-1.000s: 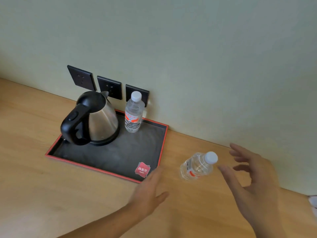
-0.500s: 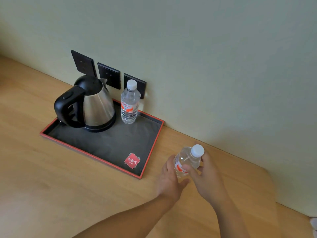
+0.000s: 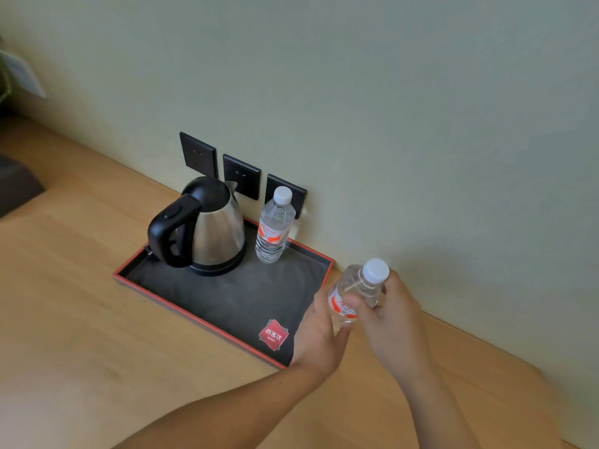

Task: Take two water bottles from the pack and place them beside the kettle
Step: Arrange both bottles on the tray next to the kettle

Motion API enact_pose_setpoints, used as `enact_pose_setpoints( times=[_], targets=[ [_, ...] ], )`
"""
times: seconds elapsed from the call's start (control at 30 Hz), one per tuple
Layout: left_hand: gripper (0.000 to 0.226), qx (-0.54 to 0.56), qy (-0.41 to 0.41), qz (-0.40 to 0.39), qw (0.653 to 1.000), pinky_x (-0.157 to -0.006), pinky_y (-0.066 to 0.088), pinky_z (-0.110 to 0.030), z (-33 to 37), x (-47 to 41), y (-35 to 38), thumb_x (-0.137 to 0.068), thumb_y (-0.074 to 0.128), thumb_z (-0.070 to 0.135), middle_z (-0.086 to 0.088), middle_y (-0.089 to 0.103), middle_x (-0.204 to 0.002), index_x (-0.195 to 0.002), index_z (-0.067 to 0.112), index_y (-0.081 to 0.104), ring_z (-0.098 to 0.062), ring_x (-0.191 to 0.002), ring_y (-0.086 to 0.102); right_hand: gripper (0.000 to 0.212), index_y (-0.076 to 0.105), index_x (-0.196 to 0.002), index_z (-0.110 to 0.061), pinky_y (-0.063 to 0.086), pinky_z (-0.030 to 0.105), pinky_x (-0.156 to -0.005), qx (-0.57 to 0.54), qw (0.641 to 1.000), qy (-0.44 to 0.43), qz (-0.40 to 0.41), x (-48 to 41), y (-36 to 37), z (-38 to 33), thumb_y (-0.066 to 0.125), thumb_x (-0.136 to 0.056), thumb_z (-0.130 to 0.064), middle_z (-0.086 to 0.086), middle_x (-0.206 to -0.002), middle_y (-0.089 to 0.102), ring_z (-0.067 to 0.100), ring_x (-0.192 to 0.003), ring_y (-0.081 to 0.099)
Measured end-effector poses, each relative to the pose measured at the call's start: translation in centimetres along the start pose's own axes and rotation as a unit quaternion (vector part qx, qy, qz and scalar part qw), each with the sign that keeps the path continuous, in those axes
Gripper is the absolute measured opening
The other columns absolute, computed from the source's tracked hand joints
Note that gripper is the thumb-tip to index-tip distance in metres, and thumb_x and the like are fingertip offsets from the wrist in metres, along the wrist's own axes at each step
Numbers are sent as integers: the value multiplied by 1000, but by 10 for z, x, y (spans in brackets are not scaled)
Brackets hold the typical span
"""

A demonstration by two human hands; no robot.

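Clear second bottle (image 3: pixel 351 294) clamped in both hands, left hand (image 3: pixel 319 332) and right hand (image 3: pixel 390 314), at tray (image 3: pixel 201 322) edge. First bottle (image 3: pixel 274 230) stands at kettle's (image 3: pixel 207 226) 3 o'clock. Best: set upright beside it, base flat.

A light wooden counter (image 3: pixel 97 319) runs along the wall, carrying a red-rimmed black tray (image 3: pixel 207 324) (logo in its near corner) and a dark object (image 3: pixel 16 186) at far left.

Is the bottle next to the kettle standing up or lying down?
Standing up. The bottle sits on its base on the tray, white cap on top, right beside the kettle.
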State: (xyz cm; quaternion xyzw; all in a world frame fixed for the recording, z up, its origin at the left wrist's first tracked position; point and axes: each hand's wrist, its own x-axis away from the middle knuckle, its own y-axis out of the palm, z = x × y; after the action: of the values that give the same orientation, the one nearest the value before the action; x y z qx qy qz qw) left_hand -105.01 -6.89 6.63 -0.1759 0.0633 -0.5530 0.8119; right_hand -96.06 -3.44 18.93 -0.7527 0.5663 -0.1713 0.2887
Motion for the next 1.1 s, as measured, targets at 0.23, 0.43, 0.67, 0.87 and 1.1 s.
enact_pose_setpoints(
  times=[0.23,0.43,0.67,0.87,1.1],
  targets=[
    [67,-6,20,36,999,-96,53,-37,4,-68,-53,-84,70,30,18,61,-131,-141,43,36,-7,-119,59,34,55,-93,-44,42,1,-65,-25,999,-17,41,-68,36,-30,76,-79,-23,-24,-91,65,-19,-86,57],
    [65,-12,8,24,1000,-98,52,-32,-20,-108,-63,-85,76,24,18,64,-126,-137,38,40,-7,-116,62,33,56,-105,-31,41,0,-61,-11,999,-2,31,-107,69,-30,76,-79,-25,-21,-92,61,-24,-81,53],
    [73,20,-22,28,999,-101,51,-36,-35,-116,-58,-84,77,25,20,61,-132,-141,43,35,-8,-120,60,39,52,-104,-34,40,2,-60,24,1000,-9,16,-117,87,-23,77,-78,-22,-27,-88,57,-27,-79,50],
    [71,11,-25,17,999,-99,52,-39,-45,-115,-55,-85,76,22,14,59,-135,-143,36,35,-13,-121,60,41,51,-107,-35,38,4,-61,33,999,10,12,-116,94,-9,78,-78,-23,-27,-88,55,-24,-79,50],
    [71,9,-15,10,1000,-97,43,-27,-50,-119,-55,-86,75,20,13,57,-138,-144,32,36,-13,-126,56,38,52,-106,-35,38,3,-65,19,1000,5,20,-118,97,-4,76,-78,-24,-20,-96,62,-20,-83,53]
  ],
)
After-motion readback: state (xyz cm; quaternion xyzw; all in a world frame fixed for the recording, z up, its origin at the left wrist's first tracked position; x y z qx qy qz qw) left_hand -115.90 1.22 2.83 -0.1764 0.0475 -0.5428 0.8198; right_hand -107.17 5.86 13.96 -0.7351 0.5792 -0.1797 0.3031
